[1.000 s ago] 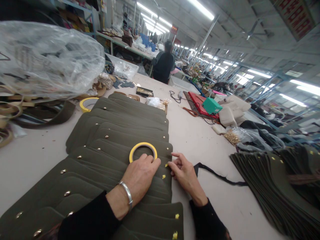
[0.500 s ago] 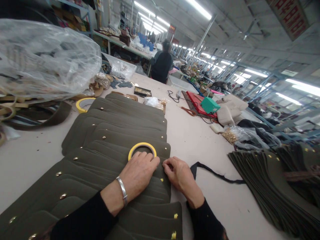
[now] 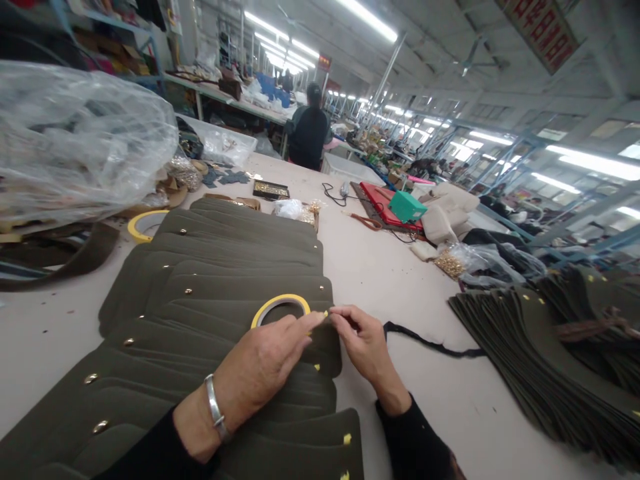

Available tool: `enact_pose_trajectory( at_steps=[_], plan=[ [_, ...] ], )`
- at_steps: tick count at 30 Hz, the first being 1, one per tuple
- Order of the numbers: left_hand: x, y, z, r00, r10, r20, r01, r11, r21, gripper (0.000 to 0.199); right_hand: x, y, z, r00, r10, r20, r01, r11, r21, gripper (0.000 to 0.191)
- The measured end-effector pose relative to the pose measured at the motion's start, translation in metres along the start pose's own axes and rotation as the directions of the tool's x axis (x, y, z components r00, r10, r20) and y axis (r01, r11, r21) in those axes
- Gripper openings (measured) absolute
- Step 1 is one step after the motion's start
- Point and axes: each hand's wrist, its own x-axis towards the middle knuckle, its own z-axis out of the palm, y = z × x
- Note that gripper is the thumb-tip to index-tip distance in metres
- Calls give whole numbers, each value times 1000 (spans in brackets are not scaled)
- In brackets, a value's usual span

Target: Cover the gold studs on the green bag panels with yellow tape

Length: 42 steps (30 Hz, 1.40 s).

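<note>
My left hand [image 3: 265, 357], wearing a silver bangle, reaches over overlapping dark olive panels [image 3: 200, 330]. A small piece of yellow tape [image 3: 326, 313] shows at its forefinger tip, and I see the hand as closed on it. A yellow tape roll [image 3: 281, 298] lies just behind this hand, its near side partly hidden. At the panels' right edge my right hand [image 3: 364, 343] is closed in a pinch, its fingertips almost meeting the left forefinger. What it holds is too small to make out. Gold studs [image 3: 129, 341] dot the panels, and yellow tape bits [image 3: 347, 439] mark the nearer right edges.
A second tape roll [image 3: 145, 225] and a clear plastic bag [image 3: 85, 140] stand left. A dark strap [image 3: 430, 343] runs to stacked olive panels [image 3: 505, 347] at right. A green box [image 3: 407, 207] rests farther back; beyond the table is a person [image 3: 309, 133].
My left hand has drawn back from the roll's hole and stretched its forefinger toward the right fingertips. Yellow tape now shows there. The right hand stays pinched; the whole view has shifted slightly.
</note>
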Motion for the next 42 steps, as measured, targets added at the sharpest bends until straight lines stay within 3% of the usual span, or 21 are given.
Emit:
enact_pose_trajectory(
  at_steps=[3, 7, 13, 17, 22, 25, 27, 30, 32, 35, 38, 42],
  plan=[
    [-2, -1, 2, 996, 51, -70, -52, 999, -5, 45, -4, -20, -3, 984, -131, 122, 120, 988, 94, 15],
    [-4, 1, 2, 998, 1, -67, -3, 1000, -27, 40, -6, -31, 0, 939, -305, 159, 299, 952, 60, 18],
    [-4, 4, -1, 1000, -14, -15, 14, 999, -31, 32, -8, -28, 3, 903, -386, 188, 402, 914, -54, 17],
    [-3, 7, -3, 1000, 16, 4, -16, 1000, -27, 21, -12, -25, 7, 896, -425, 128, 440, 888, -133, 15],
    [-1, 9, -7, 997, -46, 60, 43, 998, 40, 18, -17, -27, 13, 901, -433, 33, 430, 875, -223, 14],
    [0, 10, -7, 999, -37, 26, 34, 996, 85, 22, -18, -36, 15, 961, -277, -27, 268, 948, -171, 13],
    [0, 14, -6, 999, -10, -44, 15, 994, 109, 24, -16, -41, 16, 998, -26, -50, 26, 1000, -16, 11],
    [-1, 22, -1, 991, 51, -128, -38, 994, 103, 25, -11, -38, 15, 942, 336, 12, -325, 901, 286, 9],
    [-2, 26, 2, 992, 62, -108, -50, 993, 105, 25, -8, -28, 10, 889, 455, 54, -437, 806, 400, 12],
    [0, 27, 8, 999, -18, 41, 10, 979, 204, 21, -10, -10, -1, 854, 507, 114, -505, 758, 414, 21],
    [7, 23, 13, 978, -110, 177, 47, 944, 326, 16, -18, 3, -9, 861, 496, 114, -503, 797, 335, 26],
    [14, 23, 16, 965, -142, 221, 51, 926, 375, 16, -27, 14, -9, 844, 508, 174, -537, 804, 255, 26]
  ],
)
